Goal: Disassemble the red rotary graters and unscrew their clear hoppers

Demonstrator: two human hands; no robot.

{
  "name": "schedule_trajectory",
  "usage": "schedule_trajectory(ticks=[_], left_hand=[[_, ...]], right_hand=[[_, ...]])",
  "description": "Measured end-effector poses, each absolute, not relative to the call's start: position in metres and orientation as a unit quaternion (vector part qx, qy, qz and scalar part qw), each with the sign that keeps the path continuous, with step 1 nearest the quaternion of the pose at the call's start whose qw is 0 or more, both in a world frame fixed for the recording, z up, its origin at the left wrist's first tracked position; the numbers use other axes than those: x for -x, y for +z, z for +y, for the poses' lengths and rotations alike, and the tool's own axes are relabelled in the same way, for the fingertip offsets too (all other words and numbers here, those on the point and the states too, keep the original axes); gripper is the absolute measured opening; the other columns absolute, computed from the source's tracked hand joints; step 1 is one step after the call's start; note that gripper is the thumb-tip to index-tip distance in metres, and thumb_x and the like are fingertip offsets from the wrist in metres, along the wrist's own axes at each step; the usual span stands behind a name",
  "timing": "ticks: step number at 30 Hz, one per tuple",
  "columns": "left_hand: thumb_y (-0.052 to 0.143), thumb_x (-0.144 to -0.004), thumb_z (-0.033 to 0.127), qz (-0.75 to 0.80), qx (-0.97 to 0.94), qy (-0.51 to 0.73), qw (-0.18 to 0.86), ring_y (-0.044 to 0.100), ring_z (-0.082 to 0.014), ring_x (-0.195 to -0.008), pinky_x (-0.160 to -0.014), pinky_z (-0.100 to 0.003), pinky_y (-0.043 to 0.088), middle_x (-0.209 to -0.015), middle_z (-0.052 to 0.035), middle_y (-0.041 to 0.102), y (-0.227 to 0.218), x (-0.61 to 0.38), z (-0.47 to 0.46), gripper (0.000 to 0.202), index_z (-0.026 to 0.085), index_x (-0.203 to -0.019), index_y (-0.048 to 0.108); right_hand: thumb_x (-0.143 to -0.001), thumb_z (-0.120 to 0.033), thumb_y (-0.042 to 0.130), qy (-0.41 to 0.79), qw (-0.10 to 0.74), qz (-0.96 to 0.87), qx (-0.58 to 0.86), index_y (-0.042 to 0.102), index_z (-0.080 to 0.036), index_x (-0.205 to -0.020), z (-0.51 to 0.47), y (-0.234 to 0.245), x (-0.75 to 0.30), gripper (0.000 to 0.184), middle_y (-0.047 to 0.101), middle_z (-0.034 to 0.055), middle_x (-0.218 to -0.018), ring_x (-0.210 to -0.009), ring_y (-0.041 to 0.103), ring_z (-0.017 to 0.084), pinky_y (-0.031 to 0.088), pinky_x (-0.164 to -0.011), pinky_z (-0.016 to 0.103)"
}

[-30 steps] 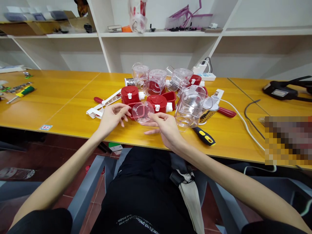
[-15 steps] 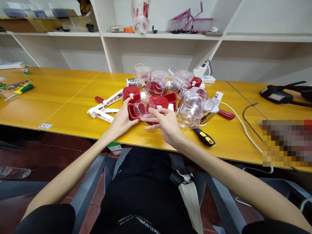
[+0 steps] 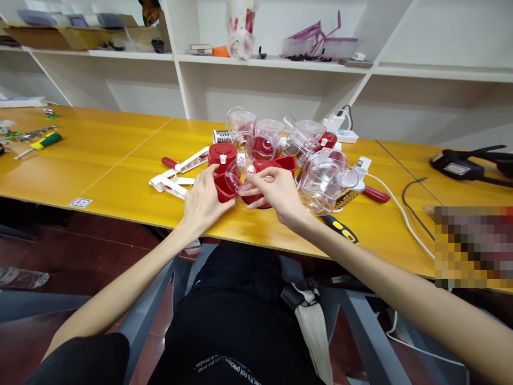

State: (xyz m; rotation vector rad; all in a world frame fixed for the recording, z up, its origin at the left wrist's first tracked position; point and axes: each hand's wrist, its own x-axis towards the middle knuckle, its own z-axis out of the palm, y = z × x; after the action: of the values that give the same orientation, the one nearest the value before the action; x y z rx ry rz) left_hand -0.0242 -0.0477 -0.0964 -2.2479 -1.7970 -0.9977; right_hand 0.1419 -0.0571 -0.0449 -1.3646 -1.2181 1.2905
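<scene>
My left hand (image 3: 205, 200) grips a small red plastic housing (image 3: 223, 187) on the yellow table (image 3: 120, 176). My right hand (image 3: 276, 193) pinches a clear round plastic cup (image 3: 236, 174) and holds it against the top of that red housing. Right behind my hands lie more red housings (image 3: 223, 153) and clear plastic containers (image 3: 323, 176) in a heap. Both hands have their fingers closed on these parts.
White plastic handles (image 3: 172, 181) lie left of the heap. A yellow-and-black screwdriver (image 3: 340, 229) and a red-handled grater (image 3: 363, 190) sit to the right, with a white cable (image 3: 401, 206). A black tool (image 3: 465, 163) rests far right. A green-yellow screwdriver (image 3: 40, 144) is far left. Shelves stand behind.
Both hands moved forward toward the heap. The left hand took hold of the red housing, and the right hand brought the clear cup down onto it.
</scene>
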Motion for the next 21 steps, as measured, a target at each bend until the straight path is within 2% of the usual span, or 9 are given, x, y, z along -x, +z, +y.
schedule_trajectory(ticks=[8,14,21], left_hand=[[0.078,-0.074,0.037,-0.586,0.745,-0.314,0.057,0.057,-0.034,-0.129,-0.091,-0.046,0.059,-0.144,-0.0152,0.057,-0.097,0.019,-0.042,0.082,0.016,-0.143,0.039],[0.077,-0.074,0.037,-0.58,0.752,-0.308,0.057,0.057,-0.0333,-0.129,-0.092,-0.045,0.059,-0.144,-0.0144,0.057,-0.095,0.014,-0.04,0.082,0.015,-0.144,0.039],[0.077,-0.074,0.037,-0.581,0.75,-0.309,0.068,0.056,-0.0338,-0.127,-0.092,-0.045,0.059,-0.144,-0.0142,0.057,-0.095,0.013,-0.041,0.082,0.016,-0.144,0.041]], right_hand=[[-0.092,-0.038,0.058,0.477,0.371,-0.545,0.581,0.056,-0.006,-0.118,-0.046,-0.032,-0.148,0.041,0.064,0.003,-0.091,-0.078,0.06,0.0,0.055,-0.069,0.012],[-0.093,-0.039,0.057,0.451,0.317,-0.579,0.601,0.056,-0.006,-0.119,-0.037,-0.024,-0.151,0.042,0.063,0.0023,-0.087,-0.075,0.06,0.0,0.055,-0.065,0.012],[-0.089,-0.034,0.061,0.417,0.316,-0.61,0.595,0.056,-0.006,-0.11,-0.032,-0.017,-0.153,0.035,0.066,0.0041,-0.082,-0.066,0.063,0.002,0.054,-0.055,0.012]])
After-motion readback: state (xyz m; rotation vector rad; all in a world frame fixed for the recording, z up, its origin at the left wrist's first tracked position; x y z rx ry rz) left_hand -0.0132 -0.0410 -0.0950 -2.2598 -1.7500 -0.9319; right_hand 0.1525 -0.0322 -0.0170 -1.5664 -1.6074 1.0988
